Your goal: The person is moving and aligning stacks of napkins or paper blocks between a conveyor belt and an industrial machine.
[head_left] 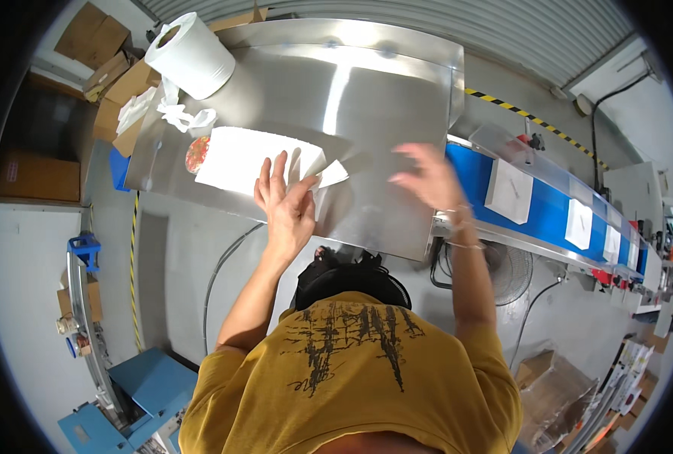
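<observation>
My left hand (285, 208) rests on a row of flat white paper packets (238, 160) lying on the steel table. Its fingers are spread, with the thumb against the packets' right end, where a few edges fan out. What lies under the palm is hidden. Over the table's right side, beside the blue conveyor belt (469, 170), hovers my right hand (431, 178). It is smeared by motion, but thumb and fingers look apart with nothing between them. A round red patterned item (196, 153) peeks out at the left end of the packets.
Several white packets (510, 191) lie spaced along the belt, under a clear guard (503, 144). A big white roll (190, 57) stands at the table's far left, near crumpled white strips (185, 117). Cardboard boxes (117, 98) are beyond the left edge. A fan (507, 272) is below the conveyor.
</observation>
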`<state>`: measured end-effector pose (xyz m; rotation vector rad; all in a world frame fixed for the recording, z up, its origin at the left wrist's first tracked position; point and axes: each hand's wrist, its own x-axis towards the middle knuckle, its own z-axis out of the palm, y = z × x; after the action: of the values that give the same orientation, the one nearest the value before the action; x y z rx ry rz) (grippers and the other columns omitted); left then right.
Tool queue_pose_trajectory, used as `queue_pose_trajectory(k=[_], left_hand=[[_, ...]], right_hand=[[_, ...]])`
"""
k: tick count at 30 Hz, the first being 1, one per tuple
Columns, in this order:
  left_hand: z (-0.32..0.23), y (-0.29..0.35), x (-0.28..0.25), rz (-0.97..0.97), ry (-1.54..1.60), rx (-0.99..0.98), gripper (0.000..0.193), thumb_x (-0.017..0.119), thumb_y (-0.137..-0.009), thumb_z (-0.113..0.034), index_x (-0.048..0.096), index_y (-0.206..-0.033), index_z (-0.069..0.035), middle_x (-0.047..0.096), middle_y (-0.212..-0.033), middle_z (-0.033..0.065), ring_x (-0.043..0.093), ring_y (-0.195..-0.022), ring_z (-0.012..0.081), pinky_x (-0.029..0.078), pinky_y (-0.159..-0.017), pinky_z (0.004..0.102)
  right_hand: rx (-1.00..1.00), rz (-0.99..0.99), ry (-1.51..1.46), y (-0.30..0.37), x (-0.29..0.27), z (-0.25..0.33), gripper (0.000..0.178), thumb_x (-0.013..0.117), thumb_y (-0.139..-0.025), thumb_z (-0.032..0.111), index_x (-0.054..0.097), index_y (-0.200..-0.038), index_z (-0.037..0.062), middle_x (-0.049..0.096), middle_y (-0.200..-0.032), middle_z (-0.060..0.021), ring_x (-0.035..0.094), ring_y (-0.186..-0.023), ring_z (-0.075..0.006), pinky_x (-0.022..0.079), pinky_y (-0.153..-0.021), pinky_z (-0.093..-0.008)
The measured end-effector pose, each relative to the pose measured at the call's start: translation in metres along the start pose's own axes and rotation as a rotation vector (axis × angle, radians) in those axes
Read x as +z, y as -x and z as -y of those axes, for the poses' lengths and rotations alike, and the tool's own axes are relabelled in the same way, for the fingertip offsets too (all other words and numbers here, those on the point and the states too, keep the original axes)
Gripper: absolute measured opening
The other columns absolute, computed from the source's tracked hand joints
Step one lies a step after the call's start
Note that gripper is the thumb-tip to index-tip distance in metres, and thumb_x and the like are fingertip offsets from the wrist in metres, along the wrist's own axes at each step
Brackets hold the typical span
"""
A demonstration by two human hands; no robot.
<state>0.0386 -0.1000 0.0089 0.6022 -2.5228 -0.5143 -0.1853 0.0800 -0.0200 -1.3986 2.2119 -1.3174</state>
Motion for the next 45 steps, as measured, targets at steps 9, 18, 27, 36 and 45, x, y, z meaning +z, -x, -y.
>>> queue_pose_trajectory(k=[9,18,27,36,45], left_hand=[[0.014,-0.006,-0.007,-0.059,-0.098,0.007,0.032,0.069,-0.081,-0.013,0.065,-0.113,-0.012,0.031,-0.147,0.0195,0.019,-0.139,0.0405,0.018,-0.110,0.0528],[0.019,-0.004,0.002,-0.071,-0.026,0.002,0.037,0.064,-0.077,0.000,0.065,-0.113,-0.008,0.036,-0.143,0.0192,0.026,-0.134,0.0425,0.022,-0.107,0.0542],[0.020,-0.009,-0.006,-0.018,0.050,0.046,0.027,0.066,-0.074,-0.002,0.071,-0.100,-0.010,0.031,-0.148,0.0189,0.020,-0.138,0.0436,0.015,-0.108,0.0588],[0.032,-0.014,-0.013,-0.068,-0.046,-0.059,0.037,0.067,-0.080,-0.009,0.063,-0.117,-0.008,0.031,-0.146,0.0216,0.022,-0.137,0.0423,0.018,-0.108,0.0551],[0.033,-0.014,-0.008,-0.076,-0.034,-0.029,0.036,0.065,-0.076,-0.002,0.067,-0.110,-0.012,0.036,-0.143,0.0188,0.025,-0.135,0.0423,0.018,-0.107,0.0583]], right_hand=[[0.430,0.048,-0.787,-0.012,0.070,-0.001,0.043,0.070,-0.086,0.023,0.054,-0.121,0.0024,0.056,-0.121,-0.0075,0.053,-0.110,-0.0166,0.043,-0.095,-0.0296],[0.967,-0.355,0.259,0.076,-0.083,-0.106,0.050,0.066,-0.083,0.040,0.058,-0.120,0.0068,0.057,-0.122,-0.0159,0.054,-0.113,-0.0284,0.045,-0.087,-0.0381],[0.081,0.255,-0.217,-0.041,0.059,0.043,0.054,0.076,-0.078,0.021,0.054,-0.126,0.0117,0.055,-0.125,-0.0112,0.044,-0.125,-0.0293,0.043,-0.098,-0.0399],[0.561,-0.247,-0.372,0.010,0.031,-0.032,0.024,0.064,-0.092,0.024,0.059,-0.098,0.0014,0.057,-0.080,0.0002,0.049,-0.073,-0.0090,0.045,-0.063,-0.0261],[0.599,-0.554,0.860,0.052,-0.063,-0.089,0.045,0.073,-0.079,0.031,0.061,-0.107,-0.0012,0.064,-0.102,-0.0168,0.060,-0.091,-0.0348,0.049,-0.081,-0.0427]])
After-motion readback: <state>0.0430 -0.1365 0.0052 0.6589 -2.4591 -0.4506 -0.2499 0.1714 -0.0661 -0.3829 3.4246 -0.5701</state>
